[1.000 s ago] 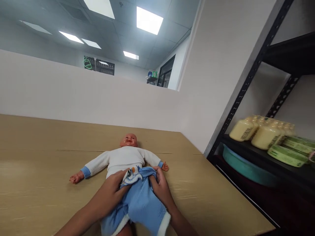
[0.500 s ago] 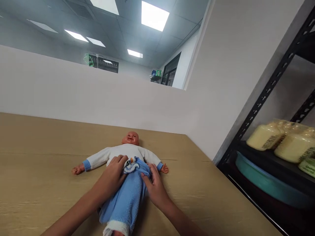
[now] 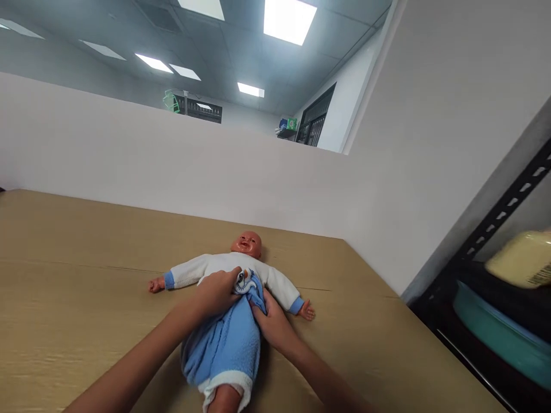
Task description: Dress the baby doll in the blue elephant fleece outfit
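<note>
A baby doll (image 3: 247, 245) lies on its back on the wooden table (image 3: 94, 321), head away from me and arms spread. It wears a white top (image 3: 228, 263) with blue cuffs and fluffy blue trousers (image 3: 236, 344) with white hems. My left hand (image 3: 218, 292) grips the waist of the trousers beside a bunched patch with a printed animal face. On the other side of the waist, my right hand (image 3: 272, 322) pinches the blue cloth between thumb and fingers. One bare doll leg (image 3: 226, 400) shows below a hem.
A pale wall (image 3: 258, 183) with a wide opening rises behind the table. To the right stands a black metal rack (image 3: 499, 215) holding a teal basin (image 3: 499, 332) and a cream-coloured bottle (image 3: 520, 261).
The trousers have been pulled up toward the doll's chest, baring more of the lower leg. Both hands still hold the waist. The view has swung left, so the rack sits farther right.
</note>
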The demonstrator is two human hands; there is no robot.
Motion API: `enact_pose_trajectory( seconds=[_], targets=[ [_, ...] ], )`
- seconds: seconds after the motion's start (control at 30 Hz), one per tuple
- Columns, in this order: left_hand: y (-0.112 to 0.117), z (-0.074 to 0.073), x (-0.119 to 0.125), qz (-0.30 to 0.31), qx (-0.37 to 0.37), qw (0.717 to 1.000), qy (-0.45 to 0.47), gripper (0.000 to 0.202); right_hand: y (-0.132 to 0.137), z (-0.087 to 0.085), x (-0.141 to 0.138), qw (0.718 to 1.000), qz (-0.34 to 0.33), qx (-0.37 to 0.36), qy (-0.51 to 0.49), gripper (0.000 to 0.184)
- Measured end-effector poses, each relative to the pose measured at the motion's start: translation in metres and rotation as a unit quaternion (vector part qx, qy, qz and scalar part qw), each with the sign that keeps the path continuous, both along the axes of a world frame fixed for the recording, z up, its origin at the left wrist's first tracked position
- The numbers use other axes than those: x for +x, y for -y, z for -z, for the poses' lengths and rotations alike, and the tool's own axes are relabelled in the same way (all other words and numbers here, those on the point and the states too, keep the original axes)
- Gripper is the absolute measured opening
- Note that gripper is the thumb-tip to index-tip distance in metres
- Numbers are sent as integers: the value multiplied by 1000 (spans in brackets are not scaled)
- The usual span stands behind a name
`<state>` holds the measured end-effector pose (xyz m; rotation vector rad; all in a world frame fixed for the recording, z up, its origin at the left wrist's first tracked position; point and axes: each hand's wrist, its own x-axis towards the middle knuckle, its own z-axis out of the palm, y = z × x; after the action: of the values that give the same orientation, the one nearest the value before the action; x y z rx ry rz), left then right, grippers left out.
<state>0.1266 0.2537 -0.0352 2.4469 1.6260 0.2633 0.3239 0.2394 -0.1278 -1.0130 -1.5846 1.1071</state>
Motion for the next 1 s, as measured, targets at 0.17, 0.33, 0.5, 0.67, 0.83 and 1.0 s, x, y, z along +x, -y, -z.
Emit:
enact_pose_trajectory(
  seconds=[0.17, 0.33, 0.5, 0.67, 0.83, 1.0],
  targets=[
    [-12, -20, 4, 23, -27, 999, -3, 17, 5, -12, 8, 999, -41, -18, -8, 77],
    [-5, -29, 0, 50, -67, 996, 17, 30, 29, -43, 33, 976, -196, -92, 22, 114],
    [10, -37, -37, 164, -180, 967, 73, 82, 33, -41, 37, 980, -156, -100, 74, 90],
    [20, -27, -48, 188, -160, 962, 118, 98, 17, -21, 32, 985, -133, -110, 17, 75],
    [24, -18, -41, 176, -133, 966, 132, 52, 12, -18, 37, 993, -84, -75, 25, 74],
    [22, -9, -44, 213, -102, 957, 170, 40, 7, -15, 40, 996, -50, -68, 40, 64]
  ],
)
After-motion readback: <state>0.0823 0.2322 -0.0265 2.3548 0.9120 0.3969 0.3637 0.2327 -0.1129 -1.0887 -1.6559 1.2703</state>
